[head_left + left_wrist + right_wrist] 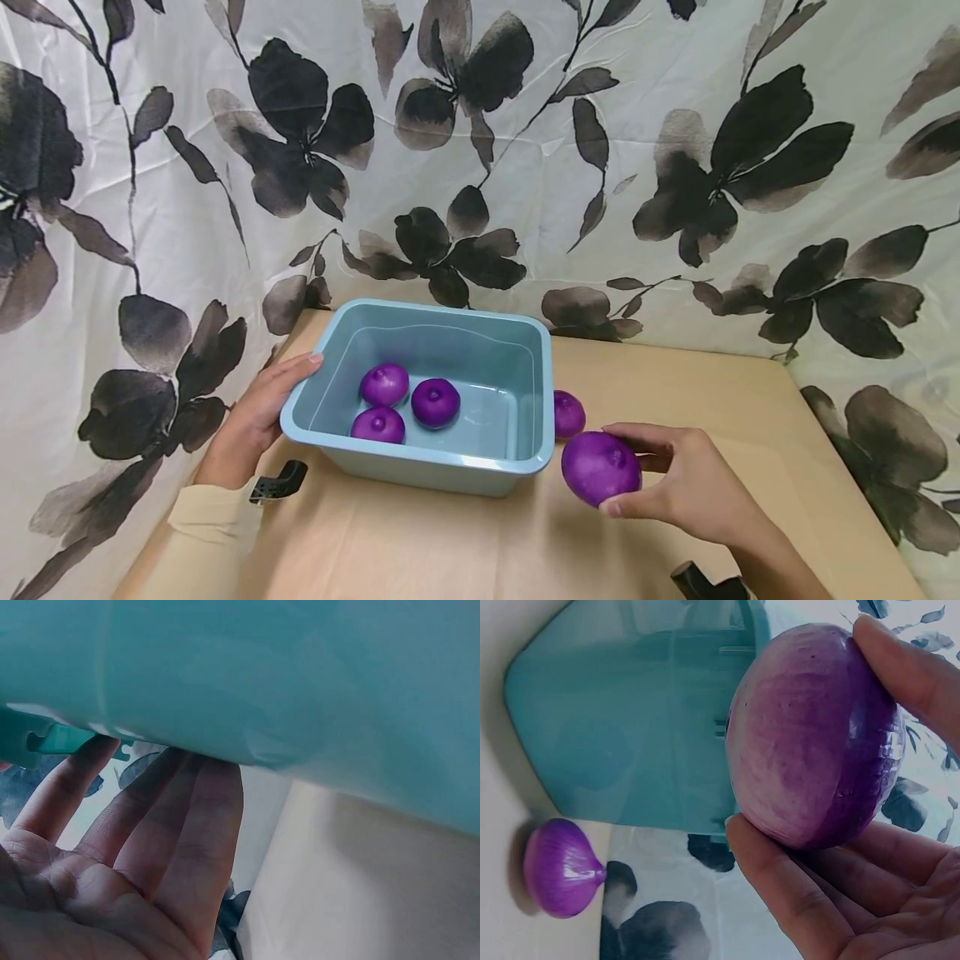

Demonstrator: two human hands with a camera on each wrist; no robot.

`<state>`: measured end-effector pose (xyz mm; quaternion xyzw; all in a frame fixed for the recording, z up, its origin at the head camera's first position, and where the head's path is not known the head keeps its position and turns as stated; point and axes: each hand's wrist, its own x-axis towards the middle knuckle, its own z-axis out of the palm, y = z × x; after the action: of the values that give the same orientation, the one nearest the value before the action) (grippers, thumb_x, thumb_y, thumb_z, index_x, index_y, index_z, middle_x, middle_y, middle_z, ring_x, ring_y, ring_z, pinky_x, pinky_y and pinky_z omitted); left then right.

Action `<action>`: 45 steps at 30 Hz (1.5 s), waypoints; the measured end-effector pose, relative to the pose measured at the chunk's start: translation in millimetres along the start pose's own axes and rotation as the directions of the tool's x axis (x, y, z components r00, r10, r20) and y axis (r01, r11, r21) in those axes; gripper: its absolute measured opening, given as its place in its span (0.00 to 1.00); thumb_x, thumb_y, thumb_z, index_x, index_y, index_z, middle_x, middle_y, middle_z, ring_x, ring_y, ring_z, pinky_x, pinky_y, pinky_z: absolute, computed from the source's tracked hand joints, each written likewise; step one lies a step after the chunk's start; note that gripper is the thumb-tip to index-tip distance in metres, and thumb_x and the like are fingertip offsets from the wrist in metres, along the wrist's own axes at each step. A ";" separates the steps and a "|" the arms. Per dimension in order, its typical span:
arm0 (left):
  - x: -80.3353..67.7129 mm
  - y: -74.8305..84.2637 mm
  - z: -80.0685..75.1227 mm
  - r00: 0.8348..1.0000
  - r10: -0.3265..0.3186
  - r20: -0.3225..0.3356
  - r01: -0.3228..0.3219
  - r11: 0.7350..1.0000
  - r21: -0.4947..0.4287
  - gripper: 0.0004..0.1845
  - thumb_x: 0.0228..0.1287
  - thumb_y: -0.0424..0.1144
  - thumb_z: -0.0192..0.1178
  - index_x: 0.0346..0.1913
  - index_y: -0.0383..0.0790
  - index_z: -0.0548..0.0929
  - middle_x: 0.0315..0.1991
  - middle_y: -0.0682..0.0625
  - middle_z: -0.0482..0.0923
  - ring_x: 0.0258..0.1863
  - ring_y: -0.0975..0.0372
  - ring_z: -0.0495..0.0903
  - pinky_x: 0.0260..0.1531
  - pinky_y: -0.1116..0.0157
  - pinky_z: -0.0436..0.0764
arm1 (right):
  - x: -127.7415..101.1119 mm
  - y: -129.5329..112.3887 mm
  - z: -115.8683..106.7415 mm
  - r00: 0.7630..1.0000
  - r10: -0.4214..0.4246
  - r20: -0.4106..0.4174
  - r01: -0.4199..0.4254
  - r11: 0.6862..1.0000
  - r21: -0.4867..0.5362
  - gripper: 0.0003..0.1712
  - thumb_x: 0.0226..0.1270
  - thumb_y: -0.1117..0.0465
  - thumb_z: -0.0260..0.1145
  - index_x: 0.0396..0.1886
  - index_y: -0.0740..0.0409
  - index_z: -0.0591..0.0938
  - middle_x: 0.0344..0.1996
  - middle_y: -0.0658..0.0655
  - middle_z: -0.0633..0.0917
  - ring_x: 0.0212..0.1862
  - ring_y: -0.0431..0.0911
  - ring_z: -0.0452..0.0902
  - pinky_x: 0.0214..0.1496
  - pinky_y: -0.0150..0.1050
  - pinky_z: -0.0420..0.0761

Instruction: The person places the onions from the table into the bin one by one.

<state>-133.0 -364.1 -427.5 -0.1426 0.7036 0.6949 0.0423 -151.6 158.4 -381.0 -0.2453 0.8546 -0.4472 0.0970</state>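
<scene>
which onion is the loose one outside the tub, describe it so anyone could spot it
Find the light blue tub on the tan table. Against its outer right wall lies a small purple onion. Unlike the three onions inside the tub and the bigger onion gripped by the right hand, it lies untouched.

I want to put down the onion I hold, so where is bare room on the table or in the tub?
The tan table is bare right of the right hand and in front of the light blue plastic tub. The tub's right half is bare; three purple onions crowd its left. Tight: the loose purple onion beside the tub.
</scene>
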 end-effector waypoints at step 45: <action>3.1 -3.6 0.0 0.999 0.042 -0.034 -0.043 0.998 -0.038 0.37 0.79 0.50 0.57 0.79 0.32 0.62 0.44 0.61 0.86 0.44 0.65 0.88 0.44 0.64 0.89 | 118.5 -74.1 26.8 0.927 -0.110 0.357 0.142 0.988 -0.064 0.42 0.36 0.51 0.90 0.58 0.53 0.87 0.49 0.49 0.91 0.50 0.44 0.89 0.55 0.42 0.87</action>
<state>-135.0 -364.5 -431.7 -0.1401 0.6934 0.7067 0.0129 -218.6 43.7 -330.0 -0.3800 0.8248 -0.3629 0.2088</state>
